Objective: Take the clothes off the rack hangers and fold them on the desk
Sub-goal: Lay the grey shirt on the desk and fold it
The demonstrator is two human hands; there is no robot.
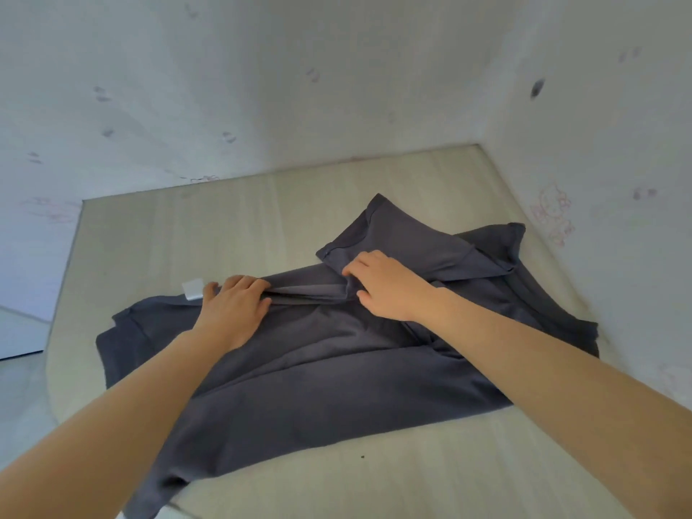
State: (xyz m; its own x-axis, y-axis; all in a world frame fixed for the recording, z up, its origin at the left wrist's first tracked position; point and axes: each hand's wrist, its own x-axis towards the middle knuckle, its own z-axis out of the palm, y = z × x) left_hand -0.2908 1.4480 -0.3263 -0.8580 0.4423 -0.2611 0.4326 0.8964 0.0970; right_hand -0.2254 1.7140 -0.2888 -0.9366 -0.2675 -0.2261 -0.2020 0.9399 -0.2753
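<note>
A dark grey T-shirt lies spread across the pale wooden desk, its lower edge hanging over the front edge. One sleeve is folded up at the far right. A white label sticks out at the shirt's far edge. My left hand pinches a raised fold of the fabric beside the label. My right hand grips the same fold a little to the right, fingers curled into the cloth.
The desk stands in a corner between two white, marked walls. The right wall runs close along the shirt's right side. Floor shows past the desk's left edge.
</note>
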